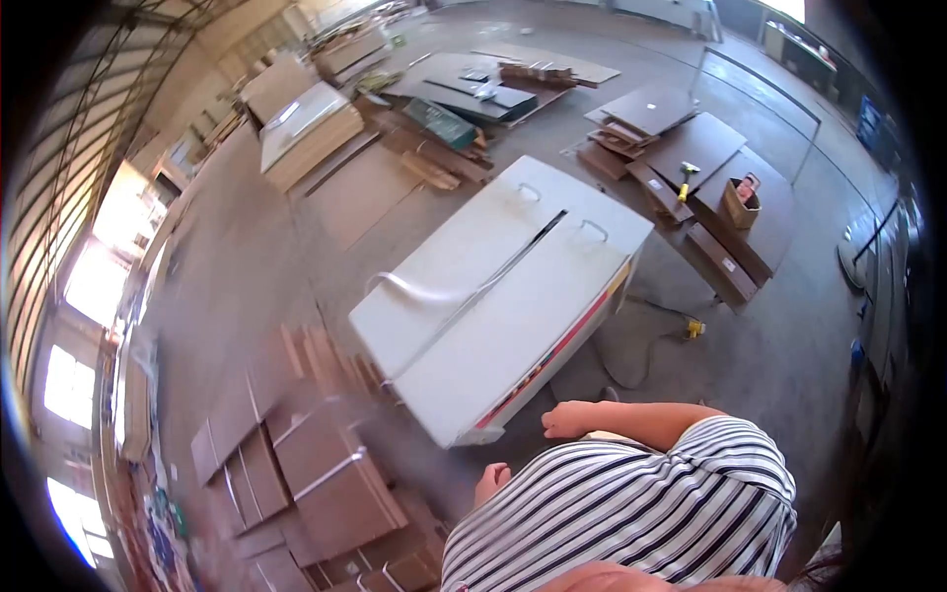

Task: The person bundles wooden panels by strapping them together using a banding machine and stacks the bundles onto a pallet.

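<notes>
My right hand is closed in a loose fist in front of my striped shirt, near the close corner of a large white bench. Nothing sticks out of its fingers. Lower and to the left, my left hand shows only in part beside the shirt. Its fingers are curled, and no held thing shows there. Neither hand touches the bench. The bench top carries two handles at its far end, a dark slot along its middle, and a curved pale strip over its left side.
Strapped brown panels are stacked at lower left. Brown boards at upper right bear a yellow-handled hammer and a small box. A cable with a yellow plug lies on the floor right of the bench. More panels stand behind.
</notes>
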{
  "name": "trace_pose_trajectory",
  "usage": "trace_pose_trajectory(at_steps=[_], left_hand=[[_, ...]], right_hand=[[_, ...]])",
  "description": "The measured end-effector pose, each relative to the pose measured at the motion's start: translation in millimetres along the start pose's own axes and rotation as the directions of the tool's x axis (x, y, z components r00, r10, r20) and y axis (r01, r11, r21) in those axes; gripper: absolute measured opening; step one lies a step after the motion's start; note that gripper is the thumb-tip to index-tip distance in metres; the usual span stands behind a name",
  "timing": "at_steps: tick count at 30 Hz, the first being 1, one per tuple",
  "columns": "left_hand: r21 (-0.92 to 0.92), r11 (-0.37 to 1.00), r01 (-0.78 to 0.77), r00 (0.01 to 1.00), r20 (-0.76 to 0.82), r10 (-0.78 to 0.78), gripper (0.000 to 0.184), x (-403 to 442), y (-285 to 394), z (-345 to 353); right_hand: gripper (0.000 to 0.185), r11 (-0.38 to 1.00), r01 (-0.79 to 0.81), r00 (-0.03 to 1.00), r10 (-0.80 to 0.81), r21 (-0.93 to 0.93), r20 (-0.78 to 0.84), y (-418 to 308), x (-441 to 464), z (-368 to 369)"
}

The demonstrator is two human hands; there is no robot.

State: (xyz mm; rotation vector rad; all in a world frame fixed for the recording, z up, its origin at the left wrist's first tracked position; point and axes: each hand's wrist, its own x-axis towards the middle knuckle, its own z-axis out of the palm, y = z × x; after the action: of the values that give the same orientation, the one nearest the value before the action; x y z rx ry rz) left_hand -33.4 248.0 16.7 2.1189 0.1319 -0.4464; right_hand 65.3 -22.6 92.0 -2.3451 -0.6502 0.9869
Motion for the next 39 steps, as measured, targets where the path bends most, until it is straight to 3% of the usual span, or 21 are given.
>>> trace_pose_trajectory(at_steps=[2, 5, 7, 8, 11, 13, 14, 15, 16, 17, 18, 20, 21, 23, 27, 29, 33, 35, 37, 38, 39], left_hand=[[0.018, 0.998, 0.067, 0.998, 0.012, -0.067, 0.029, 26.2, 76.6, 8.8], [0.040, 0.999, -0.033, 0.998, 0.052, 0.030, 0.030, 83.3, 121.2, 36.0], [0.043, 0.994, -0.102, 0.990, 0.098, 0.097, 0.030, 114.3, 148.8, 47.1], [0.081, 0.989, -0.122, 0.987, 0.113, 0.112, 0.031, 130.4, 165.7, 50.7], [0.167, 0.966, -0.197, 0.979, -0.018, 0.203, 0.036, 189.8, 163.2, 55.3], [0.101, 0.994, 0.038, 0.998, -0.057, -0.033, 0.037, 248.8, 123.2, 40.9], [0.010, 0.997, 0.076, 0.989, -0.126, -0.074, 0.038, 268.4, 119.9, 28.2], [0.057, 0.996, 0.064, 0.968, -0.247, -0.049, 0.040, 302.0, 89.9, 21.9], [0.024, 0.997, 0.079, 0.958, -0.278, -0.070, 0.040, 316.6, 105.1, 6.5], [-0.009, 0.996, 0.092, 0.947, -0.308, -0.091, 0.040, 331.9, 122.3, -9.0], [0.084, 0.995, -0.047, 0.918, -0.389, 0.076, 0.041, 350.7, 122.0, -19.8], [0.386, 0.921, 0.052, 0.844, -0.510, 0.166, 0.041, 387.3, 122.2, -33.5], [0.376, 0.924, 0.070, 0.835, -0.529, 0.152, 0.041, 399.3, 127.1, -34.5], [0.452, 0.810, 0.373, 0.814, -0.578, -0.052, 0.041, 425.1, 140.7, -29.0], [0.433, 0.801, 0.413, 0.821, -0.558, -0.122, 0.041, 429.6, 151.6, -51.3], [0.573, 0.707, 0.415, 0.856, -0.509, -0.091, 0.038, 424.7, 144.5, -73.9], [0.542, 0.688, 0.482, 0.773, -0.633, -0.043, 0.031, 417.6, 95.1, -108.0], [0.584, 0.598, 0.548, 0.747, -0.663, -0.037, 0.025, 384.5, 82.3, -150.9], [0.467, 0.608, 0.641, 0.662, -0.738, -0.130, 0.020, 345.9, 57.4, -198.1], [0.327, 0.723, 0.608, 0.624, -0.760, -0.181, 0.020, 327.8, 30.4, -215.2], [0.262, 0.735, 0.625, 0.639, -0.712, -0.290, 0.024, 305.0, 15.1, -228.4]], right_hand=[[0.037, 0.995, -0.095, 0.995, 0.095, 0.024, -0.004, 50.4, -21.9, -11.1], [0.037, 0.968, -0.249, 0.968, 0.249, 0.008, -0.011, 133.1, -54.1, -20.9], [0.035, 0.889, -0.458, 0.886, 0.453, 0.027, 0.100, 172.2, -77.0, -39.0], [0.034, 0.901, -0.432, 0.902, 0.431, -0.033, -0.022, 206.1, -87.1, -28.7], [0.032, 0.839, -0.543, 0.828, 0.540, 0.021, -0.151, 282.8, -117.1, -6.0], [0.031, 0.846, -0.531, 0.822, 0.530, 0.058, -0.209, 321.4, -132.9, 2.1], [0.030, 0.775, -0.619, 0.754, 0.631, 0.126, -0.184, 330.2, -137.0, 4.3], [0.032, 0.792, -0.595, 0.732, 0.603, 0.134, -0.316, 345.6, -145.9, 19.6], [0.027, 0.748, -0.639, 0.703, 0.663, 0.181, -0.256, 363.4, -147.5, 33.9], [0.027, 0.723, -0.631, 0.668, 0.691, 0.282, -0.276, 366.2, -156.3, 44.0], [0.027, 0.731, -0.619, 0.664, 0.683, 0.288, -0.306, 376.8, -159.3, 64.0], [0.029, 0.740, -0.586, 0.677, 0.671, 0.331, -0.303, 371.4, -172.0, 82.6], [0.029, 0.737, -0.580, 0.680, 0.673, 0.347, -0.292, 362.7, -174.9, 81.7], [0.029, 0.696, -0.606, 0.651, 0.712, 0.385, -0.263, 355.0, -171.5, 77.7], [0.029, 0.651, -0.642, 0.614, 0.753, 0.404, -0.237, 334.7, -156.3, 43.8], [0.029, 0.644, -0.652, 0.612, 0.758, 0.399, -0.225, 329.5, -142.9, 24.6], [0.028, 0.644, -0.657, 0.613, 0.759, 0.391, -0.220, 317.9, -119.6, -5.4], [0.028, 0.651, -0.652, 0.619, 0.753, 0.388, -0.223, 311.5, -109.8, -15.1], [0.028, 0.661, -0.648, 0.628, 0.745, 0.379, -0.225, 304.9, -103.0, -24.1], [0.028, 0.666, -0.645, 0.632, 0.741, 0.375, -0.226, 302.0, -101.2, -27.3], [0.028, 0.671, -0.643, 0.638, 0.736, 0.370, -0.225, 298.8, -96.8, -30.1]])
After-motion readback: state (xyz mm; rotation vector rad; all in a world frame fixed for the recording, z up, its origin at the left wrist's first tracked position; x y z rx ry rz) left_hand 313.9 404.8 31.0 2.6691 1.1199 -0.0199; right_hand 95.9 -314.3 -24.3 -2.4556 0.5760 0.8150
